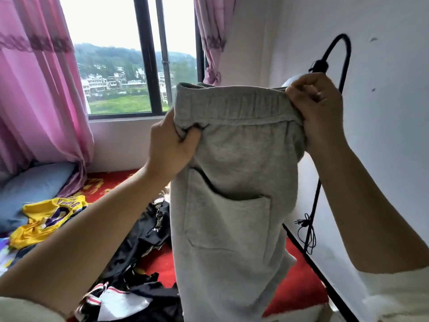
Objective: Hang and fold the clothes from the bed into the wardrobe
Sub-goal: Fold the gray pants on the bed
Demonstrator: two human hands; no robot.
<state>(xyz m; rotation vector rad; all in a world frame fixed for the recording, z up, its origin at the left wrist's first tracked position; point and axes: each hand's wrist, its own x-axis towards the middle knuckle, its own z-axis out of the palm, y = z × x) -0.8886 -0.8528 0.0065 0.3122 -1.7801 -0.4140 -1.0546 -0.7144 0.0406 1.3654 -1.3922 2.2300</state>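
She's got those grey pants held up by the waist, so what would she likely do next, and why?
Probably bring the two hands together to fold the grey pants in half lengthwise. The left hand and right hand each grip one end of the waistband, and the pants hang straight above the bed, ready for folding.

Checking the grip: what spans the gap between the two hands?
In the head view, the grey trousers' elastic waistband stretches between left hand and right hand; each grips one end.
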